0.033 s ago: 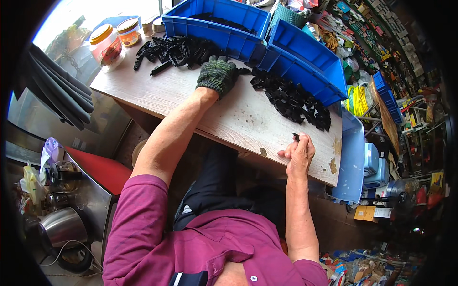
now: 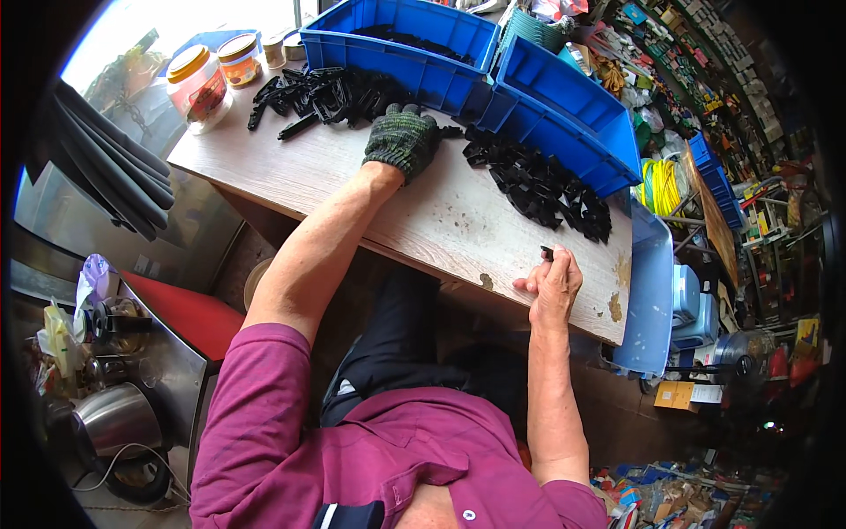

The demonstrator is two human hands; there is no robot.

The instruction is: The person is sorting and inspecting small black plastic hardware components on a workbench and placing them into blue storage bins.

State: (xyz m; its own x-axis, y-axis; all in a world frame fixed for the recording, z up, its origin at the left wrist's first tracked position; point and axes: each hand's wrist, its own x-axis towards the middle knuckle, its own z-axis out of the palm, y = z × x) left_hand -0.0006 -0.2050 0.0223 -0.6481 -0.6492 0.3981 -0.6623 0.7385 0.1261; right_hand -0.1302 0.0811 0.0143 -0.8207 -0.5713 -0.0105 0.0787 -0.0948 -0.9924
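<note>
My left hand (image 2: 404, 139), in a dark green knit glove, reaches across the wooden table (image 2: 441, 220) and lies palm down between two heaps of black plastic parts. One heap (image 2: 326, 93) spreads to its left, the other (image 2: 538, 185) to its right. The glove's fingertips touch a black piece, but I cannot see whether they grip it. My bare right hand (image 2: 551, 284) rests at the table's near edge and pinches a small black part (image 2: 546, 253) at its fingertips.
Two blue bins (image 2: 397, 44) (image 2: 564, 97) stand at the table's far side, one holding black parts. Two orange-lidded jars (image 2: 198, 88) sit at the far left corner. A pale blue tray (image 2: 652, 291) hangs off the right end. Black strips (image 2: 115, 167), a red stool (image 2: 181, 313) and a kettle (image 2: 115, 419) lie left.
</note>
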